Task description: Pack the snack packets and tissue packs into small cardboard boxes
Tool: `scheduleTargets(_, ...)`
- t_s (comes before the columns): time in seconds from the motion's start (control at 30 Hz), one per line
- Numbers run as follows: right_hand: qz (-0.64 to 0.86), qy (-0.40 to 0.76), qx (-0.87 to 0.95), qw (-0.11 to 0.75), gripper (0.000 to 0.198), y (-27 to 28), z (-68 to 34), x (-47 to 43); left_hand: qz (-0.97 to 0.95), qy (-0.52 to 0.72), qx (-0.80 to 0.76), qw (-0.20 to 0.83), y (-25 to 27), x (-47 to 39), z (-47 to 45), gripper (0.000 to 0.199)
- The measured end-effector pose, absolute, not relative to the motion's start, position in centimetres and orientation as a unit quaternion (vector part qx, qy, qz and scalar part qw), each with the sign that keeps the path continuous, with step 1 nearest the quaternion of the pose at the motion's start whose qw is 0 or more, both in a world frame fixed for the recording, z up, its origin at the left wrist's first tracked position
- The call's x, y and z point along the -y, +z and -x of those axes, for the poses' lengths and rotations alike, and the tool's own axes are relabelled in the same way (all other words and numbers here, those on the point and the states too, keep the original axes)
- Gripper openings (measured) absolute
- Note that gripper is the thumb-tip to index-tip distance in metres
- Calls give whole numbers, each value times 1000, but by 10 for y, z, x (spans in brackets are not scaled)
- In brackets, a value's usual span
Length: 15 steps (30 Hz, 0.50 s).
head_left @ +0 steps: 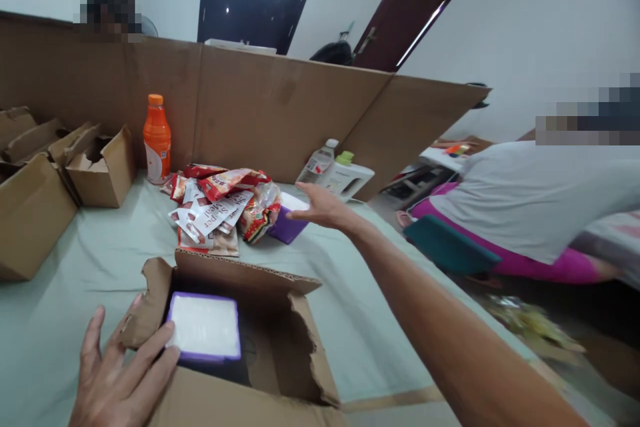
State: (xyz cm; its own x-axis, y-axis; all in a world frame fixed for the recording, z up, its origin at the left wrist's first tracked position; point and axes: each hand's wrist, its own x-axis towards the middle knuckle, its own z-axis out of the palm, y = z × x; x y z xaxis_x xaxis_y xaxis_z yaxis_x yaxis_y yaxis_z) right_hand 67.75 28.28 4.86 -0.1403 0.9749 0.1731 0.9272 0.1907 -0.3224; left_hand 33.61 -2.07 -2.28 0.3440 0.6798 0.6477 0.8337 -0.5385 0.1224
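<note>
An open cardboard box (280, 397) stands in front of me, its flaps up and torn along the edges. Inside, at the left, is a white-topped block with purple edges (205, 327). My left hand (120, 373) rests over the box's left side, fingers spread, two fingertips touching the block or right beside it. Farther off, my right hand (320, 205) reaches out with thumb and fingers apart at a second purple block with a white top (289, 225). Whether it touches that block I cannot tell. Left of it lies a pile of snack packets (220, 197), red and white.
An orange drink bottle (157, 140) stands behind the packets. Several cardboard boxes (100, 170) are at the left. A clear bottle (319, 163) and a white jug with a green cap (349, 177) stand by the cardboard wall (250, 100). Another person (530, 200) sits at the right.
</note>
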Motion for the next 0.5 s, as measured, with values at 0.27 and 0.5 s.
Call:
scheduleTargets(0.27,682,119,677,251,37,7,-706,-290,796,-343,494,63,-23,28,-341,45)
scheduleTargets(0.5,556,152,626,525,67,59,-737,-184,815,-302,493,37,-21,26,-339,43)
